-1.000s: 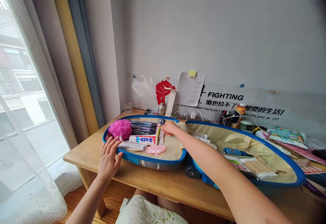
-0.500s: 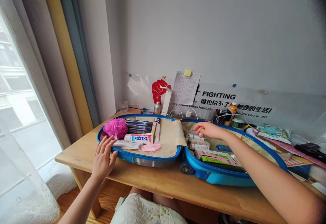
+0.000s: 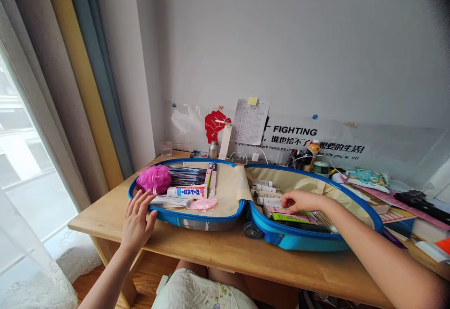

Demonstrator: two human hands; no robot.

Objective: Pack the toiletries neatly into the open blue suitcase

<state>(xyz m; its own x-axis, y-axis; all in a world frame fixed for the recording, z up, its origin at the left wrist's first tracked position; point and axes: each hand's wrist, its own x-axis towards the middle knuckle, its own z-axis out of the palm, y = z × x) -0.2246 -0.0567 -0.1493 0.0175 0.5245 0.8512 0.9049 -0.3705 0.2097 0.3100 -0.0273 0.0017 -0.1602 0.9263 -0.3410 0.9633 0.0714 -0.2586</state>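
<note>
A blue suitcase (image 3: 197,218) lies spread open on the wooden desk. My left hand (image 3: 138,217) rests at its left rim with fingers spread, beside a pink bath puff (image 3: 154,178). Around the puff lie a toothpaste tube (image 3: 186,192), dark slim packets (image 3: 188,175) and a pink oval item (image 3: 204,204) in clear wrap. In the right half, my right hand (image 3: 298,201) is curled, its fingertips low over a pink and green packet (image 3: 297,217). Whatever those fingers hold, if anything, is hidden. Several small white-capped bottles (image 3: 269,201) lie left of that hand.
Behind the suitcase stand a small metallic bottle (image 3: 213,149), an orange bottle (image 3: 311,152) and a green jar (image 3: 320,168). Papers and packets crowd the desk's right side. A curtain (image 3: 82,88) hangs by the window at left.
My right hand has gone down and to the right, from above the small bottles to the pink and green packet. My left hand stays at the rim. The view has shifted slightly.
</note>
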